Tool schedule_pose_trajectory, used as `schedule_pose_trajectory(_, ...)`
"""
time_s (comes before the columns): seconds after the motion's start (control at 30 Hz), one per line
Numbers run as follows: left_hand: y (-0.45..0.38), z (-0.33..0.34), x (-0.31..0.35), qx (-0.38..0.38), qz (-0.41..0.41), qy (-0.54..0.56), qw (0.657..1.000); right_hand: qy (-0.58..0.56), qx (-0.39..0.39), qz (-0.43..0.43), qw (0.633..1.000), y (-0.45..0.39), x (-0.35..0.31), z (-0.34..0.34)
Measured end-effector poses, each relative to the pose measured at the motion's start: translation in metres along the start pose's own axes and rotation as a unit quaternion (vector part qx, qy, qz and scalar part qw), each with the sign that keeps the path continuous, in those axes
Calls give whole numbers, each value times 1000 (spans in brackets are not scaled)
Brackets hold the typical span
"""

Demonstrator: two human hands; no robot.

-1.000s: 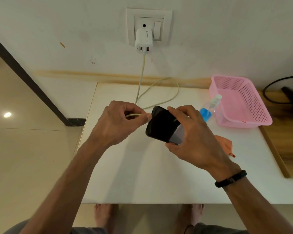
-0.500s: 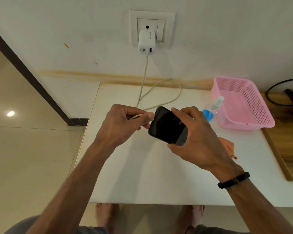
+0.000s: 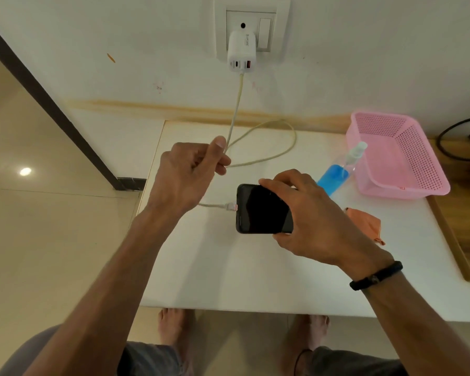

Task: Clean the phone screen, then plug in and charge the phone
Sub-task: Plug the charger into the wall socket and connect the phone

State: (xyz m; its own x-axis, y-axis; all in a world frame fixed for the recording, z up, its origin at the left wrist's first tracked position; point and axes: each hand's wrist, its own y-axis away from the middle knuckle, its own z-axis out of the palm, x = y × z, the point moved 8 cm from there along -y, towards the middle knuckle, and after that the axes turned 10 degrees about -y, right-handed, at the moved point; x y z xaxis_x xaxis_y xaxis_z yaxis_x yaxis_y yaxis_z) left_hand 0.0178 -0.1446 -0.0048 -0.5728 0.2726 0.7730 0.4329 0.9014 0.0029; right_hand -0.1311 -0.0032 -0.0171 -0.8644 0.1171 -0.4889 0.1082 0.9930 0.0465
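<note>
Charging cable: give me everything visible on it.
The pale cream braided-looking charging cable hangs from the underside of the white multi-port wall charger, which sits in the wall socket. It drops to the left hand, pinched at the thumb, and a slack loop lies on the white table behind. The far end comes out under that hand; its light connector sits at the end edge of the black phone, apparently plugged in. The right hand holds the phone.

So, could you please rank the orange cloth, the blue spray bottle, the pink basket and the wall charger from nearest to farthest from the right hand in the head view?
From the right hand:
1. Orange cloth, just to its right, on the table.
2. Blue spray bottle, behind it to the right; close to the cloth's rank.
3. Pink basket, farther right.
4. Wall charger, up on the wall.
</note>
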Motion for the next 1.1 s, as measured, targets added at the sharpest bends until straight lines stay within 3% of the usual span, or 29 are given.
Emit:
schedule_pose_trajectory(0.17, -1, 6, 1, -8, 20, -22, 1000, 70, -61, -41, 995, 3, -6, 22)
schedule_pose_trajectory(0.6, 11, 60, -18, -187, 26, -185, 964, 176, -130, -77, 973, 1, -16, 49)
schedule_pose_trajectory(0.83, 11, 65, -18, -187, 39, -184, 964, 184, -132, -65, 972, 0, -17, 52)
schedule_pose_trajectory(1.1, 6, 52, -1, -118, 51, -163, 978, 155, -148, -39, 976, 1, -14, 52)
